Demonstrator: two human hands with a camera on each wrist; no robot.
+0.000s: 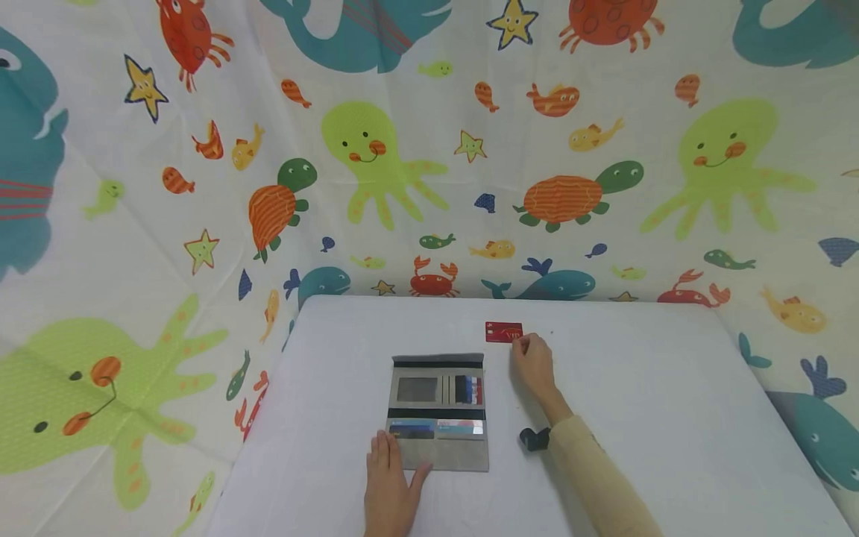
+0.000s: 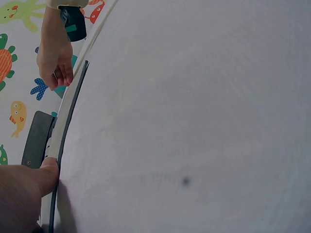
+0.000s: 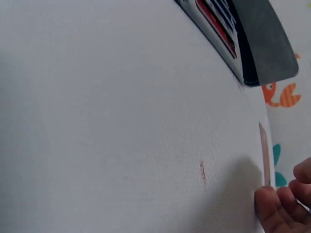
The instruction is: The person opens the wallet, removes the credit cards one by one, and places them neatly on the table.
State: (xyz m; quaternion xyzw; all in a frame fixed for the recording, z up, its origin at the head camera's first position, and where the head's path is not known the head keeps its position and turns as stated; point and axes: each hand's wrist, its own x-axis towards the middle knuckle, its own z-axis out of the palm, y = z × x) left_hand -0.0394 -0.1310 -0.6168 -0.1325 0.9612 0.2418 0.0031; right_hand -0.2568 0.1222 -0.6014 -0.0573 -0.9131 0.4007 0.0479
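A grey wallet (image 1: 439, 454) lies unfolded on the white table, several cards (image 1: 459, 427) tucked in its slots. My left hand (image 1: 391, 485) rests at its lower left corner, fingers straight over the edge and thumb along the near side. In the left wrist view the thumb (image 2: 47, 175) presses on the wallet's edge (image 2: 68, 124). Beyond the wallet, to the right, is a red card (image 1: 499, 332) marked VIP. With curled fingers, my right hand (image 1: 535, 365) pinches its near right corner. The right wrist view shows the card (image 3: 265, 153) nearly edge-on at the fingertips.
The white table (image 1: 644, 403) extends widely to the right and left of the wallet. A patterned sea-animal cloth (image 1: 496, 156) hangs behind the table and along its sides. A black device (image 1: 535, 438) is at my right wrist.
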